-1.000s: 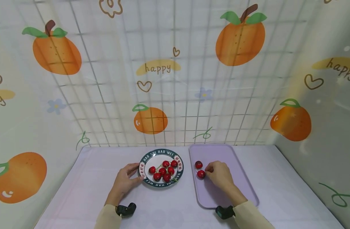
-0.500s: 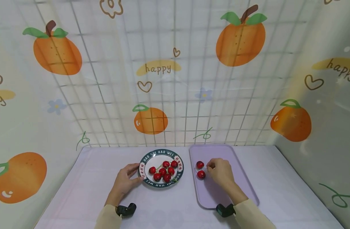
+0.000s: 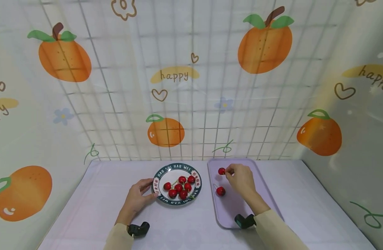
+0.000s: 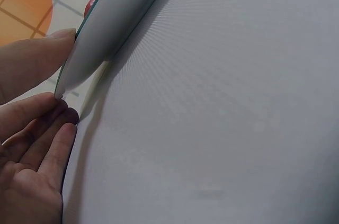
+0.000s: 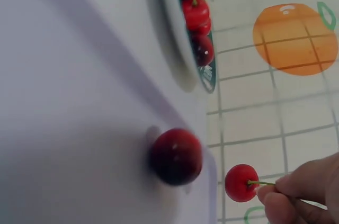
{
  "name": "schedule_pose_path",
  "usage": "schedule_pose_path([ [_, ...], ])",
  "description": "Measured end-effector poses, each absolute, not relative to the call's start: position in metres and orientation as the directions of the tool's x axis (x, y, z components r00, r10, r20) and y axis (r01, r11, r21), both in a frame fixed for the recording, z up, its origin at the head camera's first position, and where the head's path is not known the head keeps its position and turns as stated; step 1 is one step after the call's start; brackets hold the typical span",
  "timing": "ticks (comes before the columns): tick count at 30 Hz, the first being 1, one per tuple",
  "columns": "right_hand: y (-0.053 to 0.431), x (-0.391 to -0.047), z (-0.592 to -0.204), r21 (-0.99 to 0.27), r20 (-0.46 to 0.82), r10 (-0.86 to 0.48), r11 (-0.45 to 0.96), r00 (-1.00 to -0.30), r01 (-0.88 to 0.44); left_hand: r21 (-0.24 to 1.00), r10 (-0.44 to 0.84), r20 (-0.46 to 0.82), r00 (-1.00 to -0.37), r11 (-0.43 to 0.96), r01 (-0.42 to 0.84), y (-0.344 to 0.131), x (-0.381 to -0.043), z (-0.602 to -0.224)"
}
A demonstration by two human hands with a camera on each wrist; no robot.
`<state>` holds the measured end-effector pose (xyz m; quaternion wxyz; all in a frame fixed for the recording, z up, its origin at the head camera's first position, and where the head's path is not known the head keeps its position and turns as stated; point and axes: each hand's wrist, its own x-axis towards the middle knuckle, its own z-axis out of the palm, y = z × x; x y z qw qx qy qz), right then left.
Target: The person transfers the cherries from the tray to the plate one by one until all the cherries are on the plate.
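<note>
My right hand pinches a red cherry by its green stem, and the fruit hangs at the fingertips over the lilac tray. Below it, another dark red cherry lies on the tray, its stem pointing up and left. My left hand holds the left rim of a round plate with a green lettered border. In the left wrist view, the thumb rests on the rim and the fingertips meet its edge from the other side. Several cherries with green stems sit together in the plate.
A white cloth covers the table under plate and tray. Behind stands a curtain printed with oranges and grid lines, and it wraps round both sides. A black wrist camera sits on the left wrist, and another on the right.
My right hand has moved away from me and up, lifting one cherry from beside the other. The second cherry stays on the tray. My left hand and the plate keep their places.
</note>
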<state>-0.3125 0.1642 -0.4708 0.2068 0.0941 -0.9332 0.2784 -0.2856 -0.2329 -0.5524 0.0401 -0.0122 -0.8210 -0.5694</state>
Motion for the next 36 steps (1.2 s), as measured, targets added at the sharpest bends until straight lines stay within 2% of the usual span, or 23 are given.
schedule_pose_path([
  [7,0.147,-0.318,-0.462,-0.478,0.479,-0.080,0.812,-0.874,-0.336,0.933,-0.022,0.077,-0.997,0.355,0.064,-0.233,-0.287,-0.551],
  [19,0.090,-0.321,-0.451,-0.530,0.425,-0.072,0.788,-0.902,-0.313,0.924,-0.030,0.092,-0.995,0.374,0.074,-0.239,-0.287,-0.553],
  [27,0.060,-0.323,-0.453,-0.526,0.436,-0.125,0.768,-0.891,-0.365,0.933,-0.024,0.081,-0.996,0.354,0.067,-0.237,-0.289,-0.552],
  [36,0.029,-0.316,-0.456,-0.555,0.364,-0.158,0.754,-0.918,-0.351,0.939,-0.022,0.082,-0.996,0.336,0.069,-0.237,-0.288,-0.554],
])
